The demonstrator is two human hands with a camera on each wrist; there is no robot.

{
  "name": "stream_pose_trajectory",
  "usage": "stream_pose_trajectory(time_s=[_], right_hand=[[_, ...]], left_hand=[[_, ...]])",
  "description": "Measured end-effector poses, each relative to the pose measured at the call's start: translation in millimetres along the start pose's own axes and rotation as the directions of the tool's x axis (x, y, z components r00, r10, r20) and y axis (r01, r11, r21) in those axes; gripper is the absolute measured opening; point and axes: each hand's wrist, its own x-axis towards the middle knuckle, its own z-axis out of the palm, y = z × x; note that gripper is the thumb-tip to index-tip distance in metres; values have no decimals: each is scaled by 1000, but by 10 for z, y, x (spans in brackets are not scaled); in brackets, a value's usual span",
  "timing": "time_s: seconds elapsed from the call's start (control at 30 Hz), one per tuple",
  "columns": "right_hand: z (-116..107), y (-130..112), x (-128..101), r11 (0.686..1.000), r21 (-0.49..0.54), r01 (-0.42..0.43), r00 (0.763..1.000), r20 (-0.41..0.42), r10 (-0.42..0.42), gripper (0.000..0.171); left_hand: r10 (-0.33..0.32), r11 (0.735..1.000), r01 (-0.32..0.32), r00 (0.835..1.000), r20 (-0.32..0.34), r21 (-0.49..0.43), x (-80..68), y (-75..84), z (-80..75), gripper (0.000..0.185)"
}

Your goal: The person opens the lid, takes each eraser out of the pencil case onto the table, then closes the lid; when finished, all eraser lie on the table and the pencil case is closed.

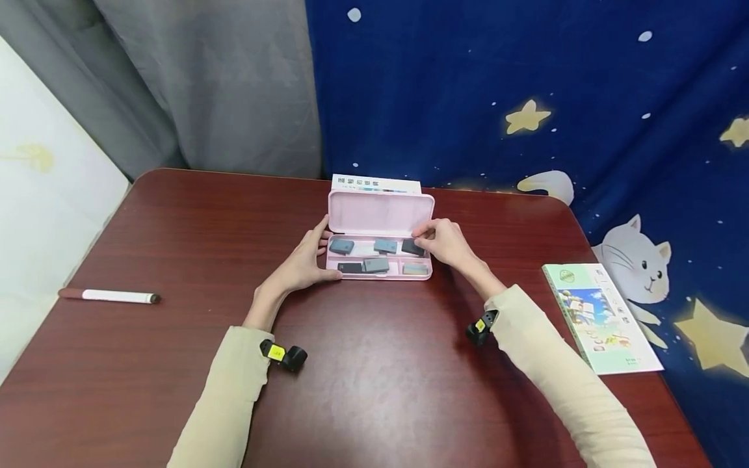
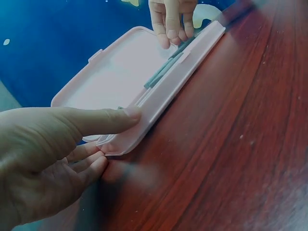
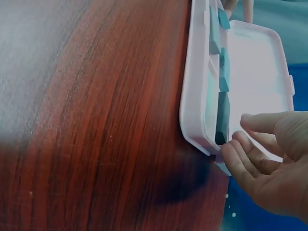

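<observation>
1. Head view: Your left hand (image 1: 304, 260) steadies the left end of an open pink plastic compartment case (image 1: 379, 268) lying near the far middle of the dark red wooden table (image 1: 374, 377), its lid (image 1: 380, 212) standing upright. Your right hand (image 1: 445, 242) curls its fingers over a dark grey rectangular block (image 1: 412, 246) in the case's back right compartment; whether it is actually pinched you cannot tell here. More grey blocks lie in the other compartments. A white marker with a dark red cap (image 1: 108, 296) lies well apart at the left, a green-covered booklet (image 1: 599, 316) at the right edge.

2. Left wrist view: Your left thumb (image 2: 103, 120) lies straight along the case's near rim (image 2: 159, 98), fingers relaxed beneath the corner, gripping nothing.

3. Right wrist view: Your right fingertips (image 3: 236, 156) touch the end of the grey block at the case's corner, fingers loosely bent, thumb above the lid.
</observation>
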Motion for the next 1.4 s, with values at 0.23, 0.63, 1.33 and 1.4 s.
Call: stream_pose_trajectory(time_s=[0.23, 0.63, 1.33, 1.4], right_hand=[[55, -56, 69, 996, -45, 74, 995, 66, -71, 11], [43, -73, 96, 987, -110, 114, 984, 148, -97, 19], [0, -76, 58, 983, -143, 113, 987, 130, -95, 20], [9, -89, 69, 983, -139, 120, 987, 126, -103, 20]], left_hand=[[8, 1000, -8, 1000, 15, -3, -15, -3, -57, 116], [30, 1000, -30, 999, 25, -4, -10, -38, -41, 113], [43, 999, -43, 999, 16, -18, -5, -60, 3, 112], [40, 999, -40, 999, 14, -17, -16, -63, -13, 111]])
